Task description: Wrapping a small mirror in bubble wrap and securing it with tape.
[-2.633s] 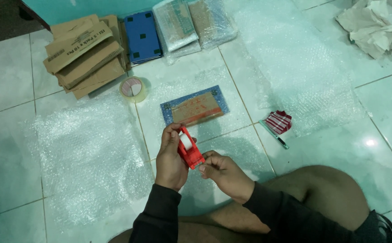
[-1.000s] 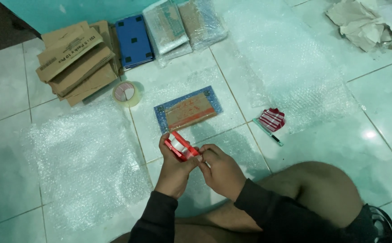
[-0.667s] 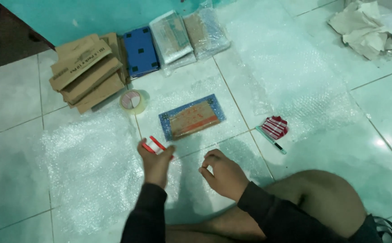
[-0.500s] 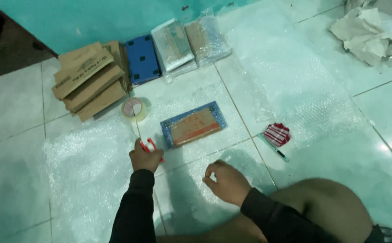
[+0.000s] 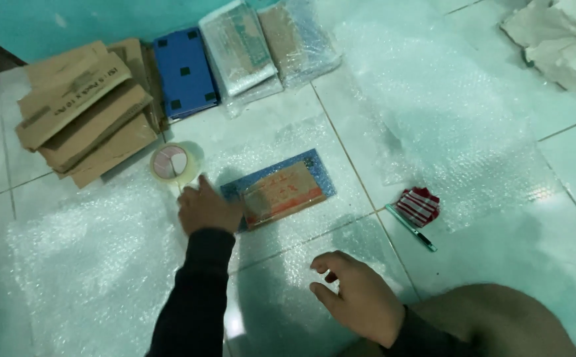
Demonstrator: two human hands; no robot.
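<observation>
Left hand hides its hold.

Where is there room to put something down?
Bare tile lies right of the pen, and bubble wrap lies bare below the crumpled paper. It is crowded around the left hand: tape roll, cardboard boxes, wrapped packet.

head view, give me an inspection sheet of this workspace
surface: pale tiled floor partly covered by bubble wrap sheets.
job's things: blue-edged flat packet on the wrap; tape roll just above the left hand.
clutter: stacked cardboard boxes, blue box, two wrapped parcels, red striped item, pen, crumpled paper.
hands: left hand palm down beside the packet; right hand loosely curled, empty.
cables: nothing seen.
surroundings: teal wall; the person's knee.
</observation>
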